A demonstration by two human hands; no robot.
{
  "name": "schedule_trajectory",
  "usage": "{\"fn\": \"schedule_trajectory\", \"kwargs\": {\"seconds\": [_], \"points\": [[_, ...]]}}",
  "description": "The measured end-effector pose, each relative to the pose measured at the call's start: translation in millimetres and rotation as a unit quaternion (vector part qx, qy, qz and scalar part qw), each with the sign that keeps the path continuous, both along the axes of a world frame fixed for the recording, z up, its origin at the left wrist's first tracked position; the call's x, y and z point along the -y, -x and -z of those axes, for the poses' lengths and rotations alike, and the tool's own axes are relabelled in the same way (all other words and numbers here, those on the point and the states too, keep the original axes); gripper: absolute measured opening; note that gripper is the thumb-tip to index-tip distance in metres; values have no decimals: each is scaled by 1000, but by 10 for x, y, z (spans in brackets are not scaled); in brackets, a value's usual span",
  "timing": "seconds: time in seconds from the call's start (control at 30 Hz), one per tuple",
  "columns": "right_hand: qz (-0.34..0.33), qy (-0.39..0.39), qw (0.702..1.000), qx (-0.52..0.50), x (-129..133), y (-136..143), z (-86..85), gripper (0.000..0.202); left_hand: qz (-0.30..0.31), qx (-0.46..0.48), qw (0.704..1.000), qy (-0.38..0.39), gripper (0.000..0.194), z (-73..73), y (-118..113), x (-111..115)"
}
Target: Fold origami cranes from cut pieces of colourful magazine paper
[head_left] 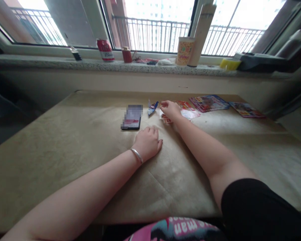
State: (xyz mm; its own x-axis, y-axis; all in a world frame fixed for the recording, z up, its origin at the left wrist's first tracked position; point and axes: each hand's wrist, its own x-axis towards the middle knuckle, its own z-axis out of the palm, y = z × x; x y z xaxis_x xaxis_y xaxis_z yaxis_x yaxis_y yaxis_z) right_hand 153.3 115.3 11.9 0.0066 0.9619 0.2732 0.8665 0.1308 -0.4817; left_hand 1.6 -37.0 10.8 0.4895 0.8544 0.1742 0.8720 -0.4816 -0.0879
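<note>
My left hand [147, 142] rests palm down on the table, its fingers stretched out and nothing held. A silver bangle circles that wrist. Just beyond those fingers lies a dark smartphone [133, 117], its screen blurred. Farther forward, my right hand [171, 109] is closed in a pinch over a red and white printed wrapper [189, 113]; what the fingertips hold, if anything, is too small to make out. Between the phone and my right hand sits a small crumpled blue wrapper [153, 108].
Colourful printed packets [213, 103] lie at the table's back right, another packet [248, 109] beside them. On the stone windowsill [90, 63] stand a red and white can [105, 50], a red jar [126, 54], a patterned paper cup [185, 51], a tall tube and a yellow item [230, 64].
</note>
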Motion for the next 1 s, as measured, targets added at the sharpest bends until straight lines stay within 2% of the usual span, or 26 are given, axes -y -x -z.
{"fn": "schedule_trajectory", "kwargs": {"seconds": [0.17, 0.3, 0.43, 0.57, 0.8, 1.0], "points": [[-22, 6, 995, 99, 272, -367, 38, 42, 10, 5, 1000, -2, 41, -5, 8, -1], [-36, 40, 983, 178, 557, -620, 111, 61, 11, -1, 1000, -7, 40, -7, 13, -4], [-2, 79, 974, 210, 755, -773, 155, 71, 9, -3, 1000, -11, 40, -12, 12, -3], [-14, 95, 965, 243, 862, -859, 146, 66, 10, -5, 1000, -10, 40, -25, 13, 4], [-55, 39, 961, 269, 1126, -868, 100, 51, 9, -13, 1000, -9, 40, -39, 12, 6], [-31, 15, 971, 237, 1160, -868, 158, 53, 15, -16, 1000, -15, 41, -27, 11, -7]]}}
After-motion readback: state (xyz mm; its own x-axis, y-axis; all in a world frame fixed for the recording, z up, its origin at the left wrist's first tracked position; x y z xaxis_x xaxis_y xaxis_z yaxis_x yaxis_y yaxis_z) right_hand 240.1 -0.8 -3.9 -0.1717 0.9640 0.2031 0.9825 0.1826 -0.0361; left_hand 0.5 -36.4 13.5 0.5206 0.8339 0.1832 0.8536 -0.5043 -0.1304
